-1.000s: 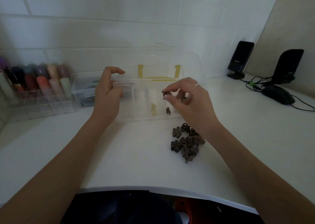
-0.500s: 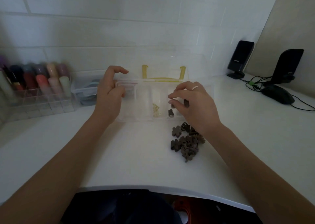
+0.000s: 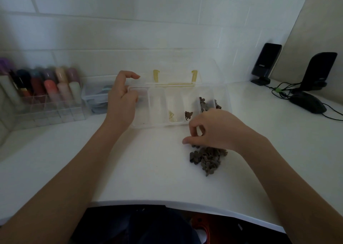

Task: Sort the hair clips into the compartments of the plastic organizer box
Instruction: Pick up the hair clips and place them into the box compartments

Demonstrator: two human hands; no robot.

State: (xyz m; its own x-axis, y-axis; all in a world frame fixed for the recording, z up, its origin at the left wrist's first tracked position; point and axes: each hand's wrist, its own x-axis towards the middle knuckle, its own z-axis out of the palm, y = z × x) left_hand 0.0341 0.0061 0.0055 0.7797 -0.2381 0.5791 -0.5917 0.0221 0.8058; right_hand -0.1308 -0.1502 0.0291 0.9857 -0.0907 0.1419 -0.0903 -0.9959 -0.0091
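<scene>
The clear plastic organizer box (image 3: 141, 126) lies open on the white desk, its lid with two yellow latches leaning back. My left hand (image 3: 120, 102) grips the box's left end, index finger raised. One middle compartment holds pale yellow clips (image 3: 171, 116), the one to its right a brown clip (image 3: 188, 115), and the rightmost several brown clips (image 3: 204, 104). In front of the box lies a pile of brown flower-shaped hair clips (image 3: 207, 157). My right hand (image 3: 213, 132) rests on the pile's far edge, thumb and index finger apart. The other fingertips are hidden.
A clear rack of coloured tubes (image 3: 46, 95) and a small clear container (image 3: 96, 99) stand at the left by the wall. Two black speakers (image 3: 265, 63), a black mouse (image 3: 306, 104) and cables lie at the right. The desk's front edge (image 3: 167, 203) is near me.
My right hand carried a brown clip over the box, then came down and toward me onto the pile without it. My left hand stayed at the box's left end.
</scene>
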